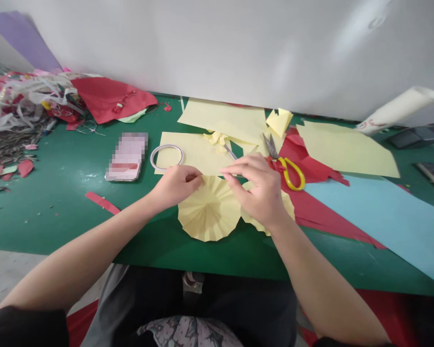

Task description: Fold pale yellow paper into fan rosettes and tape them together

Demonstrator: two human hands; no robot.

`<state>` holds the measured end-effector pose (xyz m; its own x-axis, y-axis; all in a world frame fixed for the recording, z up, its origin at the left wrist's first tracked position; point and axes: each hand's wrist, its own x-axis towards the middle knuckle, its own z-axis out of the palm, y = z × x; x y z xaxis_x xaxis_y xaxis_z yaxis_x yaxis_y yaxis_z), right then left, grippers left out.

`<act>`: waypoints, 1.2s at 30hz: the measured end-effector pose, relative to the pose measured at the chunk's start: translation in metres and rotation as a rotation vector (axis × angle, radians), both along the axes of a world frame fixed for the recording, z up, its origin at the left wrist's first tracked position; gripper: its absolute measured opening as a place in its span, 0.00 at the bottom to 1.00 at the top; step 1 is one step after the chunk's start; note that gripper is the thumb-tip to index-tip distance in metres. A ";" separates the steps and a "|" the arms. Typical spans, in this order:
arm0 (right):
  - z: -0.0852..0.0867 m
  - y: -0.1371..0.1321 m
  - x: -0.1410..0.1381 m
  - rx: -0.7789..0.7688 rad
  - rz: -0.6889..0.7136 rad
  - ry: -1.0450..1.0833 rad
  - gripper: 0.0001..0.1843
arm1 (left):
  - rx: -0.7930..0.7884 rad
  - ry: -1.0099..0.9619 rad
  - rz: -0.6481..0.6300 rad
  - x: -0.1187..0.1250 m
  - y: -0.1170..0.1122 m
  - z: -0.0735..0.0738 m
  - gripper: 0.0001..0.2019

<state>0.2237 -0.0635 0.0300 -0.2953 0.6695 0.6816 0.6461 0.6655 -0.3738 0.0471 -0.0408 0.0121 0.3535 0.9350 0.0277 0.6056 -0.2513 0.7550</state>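
Close head-worn view, forward and down over the table (58,221)

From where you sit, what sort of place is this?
Probably a papercraft workspace, judging by the round, pleated pale-yellow paper disc, the metal scissors with yellow handles and the large, flat light-blue paper sheet.

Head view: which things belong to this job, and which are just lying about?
Likely in the job: pleated yellow paper disc by the left hand, second pleated disc partly behind the right hand, tape roll, yellow-handled scissors.
Probably lying about: smartphone, red paper strip, light-blue sheet.
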 end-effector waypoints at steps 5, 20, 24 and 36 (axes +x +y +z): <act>0.000 -0.006 -0.006 -0.208 0.103 -0.021 0.05 | -0.088 -0.027 -0.002 0.001 -0.005 0.006 0.10; -0.005 -0.008 -0.003 -0.436 0.056 -0.181 0.18 | -0.513 -0.387 -0.007 0.002 -0.006 -0.001 0.12; -0.005 -0.008 -0.003 -0.424 0.052 -0.213 0.18 | -0.645 -0.499 0.015 0.003 -0.008 0.001 0.10; -0.007 -0.006 -0.005 -0.439 0.073 -0.238 0.17 | -0.628 -0.449 0.014 0.003 -0.009 0.004 0.11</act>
